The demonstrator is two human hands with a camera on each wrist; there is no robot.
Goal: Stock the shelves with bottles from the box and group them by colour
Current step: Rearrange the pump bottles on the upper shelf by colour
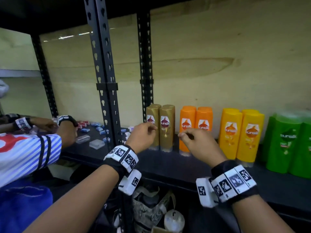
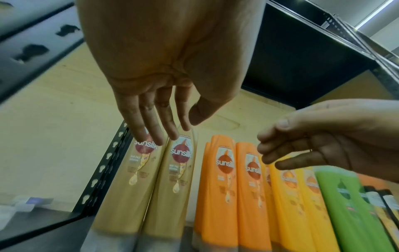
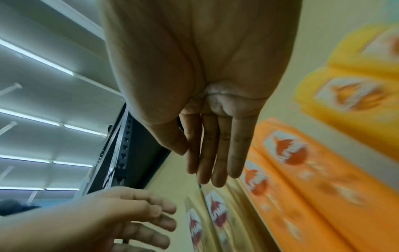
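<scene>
Bottles stand upright on the black shelf (image 1: 168, 163), paired by colour: gold bottles (image 1: 160, 126), orange bottles (image 1: 195, 125), yellow bottles (image 1: 242, 135) and green bottles (image 1: 289, 145) at the right. My left hand (image 1: 143, 137) hovers just in front of the gold bottles (image 2: 151, 179) and holds nothing. The left wrist view shows my left hand (image 2: 172, 122) with its fingers extended and relaxed. My right hand (image 1: 196, 142) hangs empty in front of the orange bottles (image 3: 302, 170). In the right wrist view my right hand (image 3: 207, 162) has straight fingers held together.
Black slotted uprights (image 1: 104, 81) split the shelf from the bay on the left. There, another person's hands (image 1: 67, 132) work among small packets and clear boxes (image 1: 96, 143). A crumpled bag (image 1: 151, 207) lies below the shelf. Dark bottles (image 2: 386, 204) stand beyond the green ones.
</scene>
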